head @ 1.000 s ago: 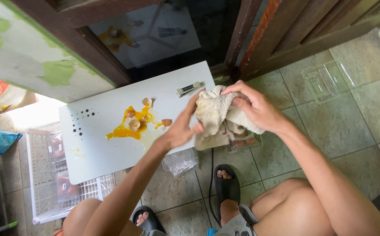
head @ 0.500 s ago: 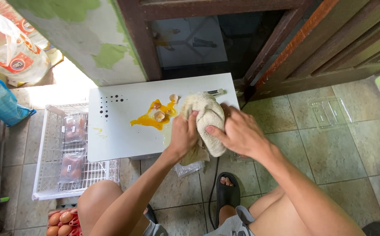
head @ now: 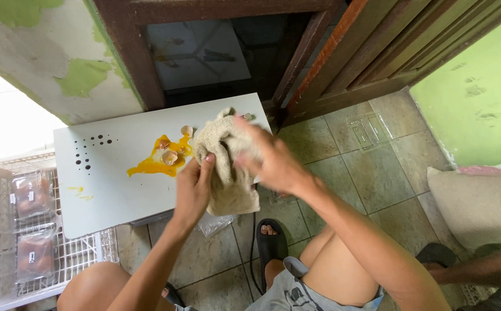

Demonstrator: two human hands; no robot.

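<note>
Both my hands are on the beige cloth (head: 227,167): my left hand (head: 194,187) pinches its near edge, fingers clamped, while my right hand (head: 267,158) grips over the top. The cloth sits on the white board (head: 106,178), just beside the yellow egg spill (head: 155,161) and broken shells (head: 171,155).

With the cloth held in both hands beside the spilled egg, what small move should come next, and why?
Probably sweep the cloth leftward over the yolk. Both the left hand and right hand grip it just right of the spill, and yolk and shell bits lie unwiped on the white board.
</note>
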